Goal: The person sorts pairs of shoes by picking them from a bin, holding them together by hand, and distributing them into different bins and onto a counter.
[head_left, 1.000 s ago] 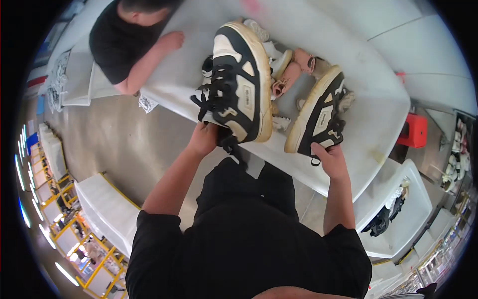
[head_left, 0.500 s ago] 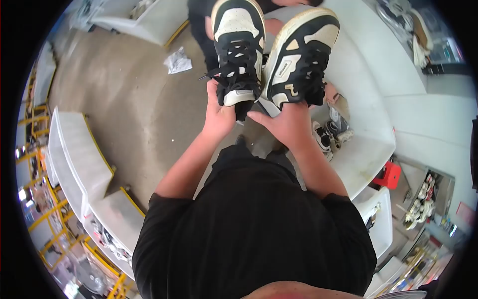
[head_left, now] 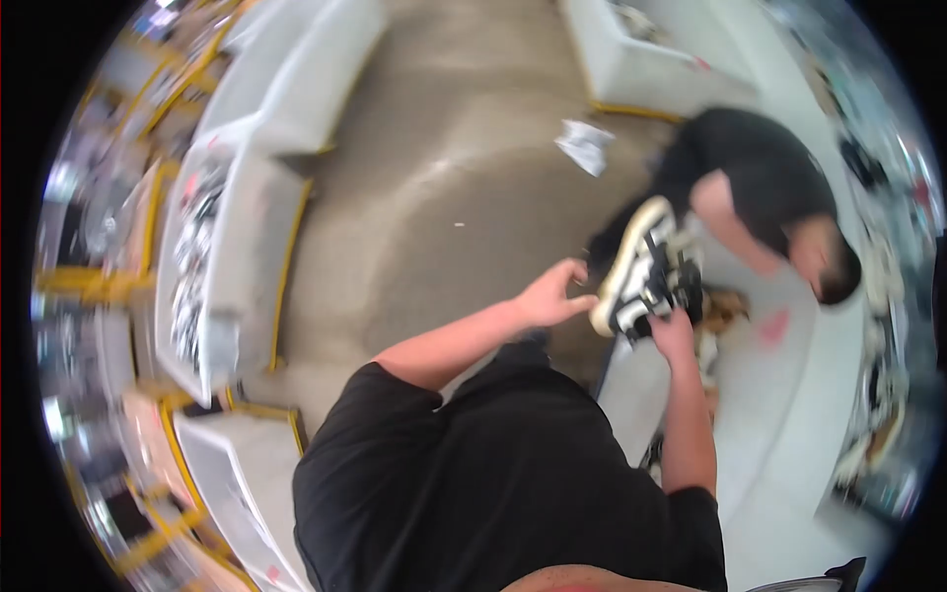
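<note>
My right hand [head_left: 675, 337] grips a pair of black and white sneakers [head_left: 641, 268] at the heel end, with the shoes side by side and their toes pointing away from me. The nearer sneaker shows its pale sole edge; the other is partly hidden behind it and blurred. Just left of the shoes is my left hand [head_left: 554, 296], with thumb and fingers apart and nothing between them. Its fingertips come close to the sole, and I cannot tell whether they touch.
A co-worker in black [head_left: 755, 163] bends over the large white bin [head_left: 760, 395] at right, where more shoes lie. White bins with yellow edges [head_left: 252, 266] line the left; one holds many items. A crumpled white sheet [head_left: 584, 146] lies on the floor [head_left: 444, 227].
My left hand has let go of its sneaker, and both shoes are now in my right hand, lower and further right. My view has turned, bringing the co-worker into fuller sight.
</note>
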A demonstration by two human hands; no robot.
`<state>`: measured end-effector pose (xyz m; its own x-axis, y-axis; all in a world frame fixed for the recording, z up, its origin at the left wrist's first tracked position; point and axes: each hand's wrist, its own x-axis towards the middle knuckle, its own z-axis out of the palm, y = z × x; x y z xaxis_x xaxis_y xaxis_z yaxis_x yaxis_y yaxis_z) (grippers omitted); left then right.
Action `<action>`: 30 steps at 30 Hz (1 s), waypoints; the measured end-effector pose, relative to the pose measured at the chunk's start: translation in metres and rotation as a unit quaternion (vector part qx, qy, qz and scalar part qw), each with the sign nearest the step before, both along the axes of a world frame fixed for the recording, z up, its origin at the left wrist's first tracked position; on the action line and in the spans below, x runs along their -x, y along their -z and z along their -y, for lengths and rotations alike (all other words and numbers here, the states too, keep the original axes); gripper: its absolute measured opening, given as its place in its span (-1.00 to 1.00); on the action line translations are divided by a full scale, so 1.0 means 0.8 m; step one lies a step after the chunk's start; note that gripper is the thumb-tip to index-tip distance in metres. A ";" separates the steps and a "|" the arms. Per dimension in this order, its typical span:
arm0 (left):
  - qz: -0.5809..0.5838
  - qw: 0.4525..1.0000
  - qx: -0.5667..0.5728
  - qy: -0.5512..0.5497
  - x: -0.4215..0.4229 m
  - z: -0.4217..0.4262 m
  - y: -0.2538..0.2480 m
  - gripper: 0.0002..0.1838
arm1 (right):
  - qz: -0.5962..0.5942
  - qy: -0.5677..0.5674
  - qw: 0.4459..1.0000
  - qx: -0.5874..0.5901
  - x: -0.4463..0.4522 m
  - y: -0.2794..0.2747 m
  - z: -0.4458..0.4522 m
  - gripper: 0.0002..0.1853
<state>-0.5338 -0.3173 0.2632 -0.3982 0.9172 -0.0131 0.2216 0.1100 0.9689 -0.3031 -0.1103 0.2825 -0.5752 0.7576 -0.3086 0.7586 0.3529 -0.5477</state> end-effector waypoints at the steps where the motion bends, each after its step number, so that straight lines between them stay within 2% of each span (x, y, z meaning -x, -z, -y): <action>1: 0.002 0.993 0.112 -0.026 0.015 0.037 0.019 -0.44 | -0.012 -0.035 0.997 0.073 -0.007 0.043 -0.003 -0.50; 2: -0.002 0.980 0.186 -0.069 0.034 0.072 0.053 -0.43 | -0.006 -0.019 0.995 0.099 -0.002 0.093 0.000 -0.54; 3: 0.006 0.964 0.247 -0.099 0.037 0.107 0.089 -0.41 | 0.074 -0.044 0.991 0.104 -0.016 0.152 -0.014 -0.57; 4: 0.019 0.944 0.299 -0.136 0.035 0.147 0.117 -0.41 | 0.104 -0.032 0.976 0.190 0.007 0.111 0.012 -0.54; 5: 0.034 0.924 0.343 -0.169 0.039 0.201 0.146 -0.40 | 0.102 -0.036 0.971 0.211 0.008 0.169 0.017 -0.51; 7: 0.070 0.872 0.435 -0.213 0.030 0.295 0.200 -0.34 | 0.116 -0.062 0.972 0.195 0.041 0.222 0.047 -0.52; 8: 0.087 0.856 0.459 -0.220 0.028 0.335 0.199 -0.27 | 0.105 -0.073 0.973 0.190 0.067 0.239 0.068 -0.53; 10: 0.123 0.819 0.505 -0.243 0.010 0.410 0.226 -0.16 | 0.173 -0.182 0.963 0.099 0.148 0.281 0.106 -0.53; 12: 0.142 0.794 0.526 -0.270 -0.012 0.462 0.263 -0.13 | 0.116 -0.243 0.954 0.128 0.261 0.187 0.194 -0.51; 13: 0.166 0.781 0.529 -0.288 -0.021 0.478 0.269 -0.14 | 0.077 -0.308 0.946 0.071 0.317 0.156 0.236 -0.50; 14: 0.189 0.767 0.532 -0.305 -0.029 0.490 0.274 -0.15 | 0.022 -0.341 0.932 0.120 0.373 0.125 0.273 -0.37; 15: 0.191 0.765 0.532 -0.307 -0.035 0.496 0.281 -0.15 | -0.091 -0.375 0.910 0.151 0.423 0.057 0.320 -0.41; 16: 0.194 0.760 0.523 -0.335 -0.038 0.500 0.288 -0.18 | -0.190 -0.414 0.848 0.270 0.463 -0.017 0.355 -0.41; 17: 0.196 0.754 0.511 -0.362 -0.038 0.500 0.290 -0.20 | -0.282 -0.369 0.765 0.446 0.484 -0.078 0.388 -0.35; 18: 0.197 0.753 0.510 -0.366 -0.034 0.494 0.282 -0.20 | -0.331 -0.406 0.697 0.490 0.498 -0.157 0.396 -0.27; 20: 0.198 0.753 0.467 -0.420 -0.017 0.477 0.254 -0.28 | -0.493 -0.428 0.621 0.433 0.500 -0.255 0.400 -0.28; 21: 0.198 0.753 0.467 -0.420 -0.009 0.471 0.248 -0.28 | -0.493 -0.428 0.621 0.433 0.496 -0.269 0.391 -0.28; 23: 0.193 0.762 0.443 -0.431 0.009 0.455 0.241 -0.36 | -0.586 -0.496 0.591 0.247 0.477 -0.281 0.361 -0.33; 24: 0.191 0.766 0.441 -0.427 0.016 0.447 0.243 -0.36 | -0.587 -0.495 0.594 0.241 0.466 -0.269 0.345 -0.33; 27: 0.172 0.778 0.442 -0.411 0.038 0.428 0.260 -0.41 | -0.464 -0.522 0.704 0.130 0.416 -0.171 0.296 -0.46; 30: 0.147 0.792 0.454 -0.381 0.063 0.409 0.269 -0.43 | -0.310 -0.433 0.832 0.154 0.330 -0.009 0.234 -0.54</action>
<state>-0.5843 -0.6442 0.0480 -0.6880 -0.0286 -0.7251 -0.4649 0.7846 0.4101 -0.5667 -0.2975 0.2901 -0.9854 -0.0850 0.1475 -0.1691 0.3906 -0.9049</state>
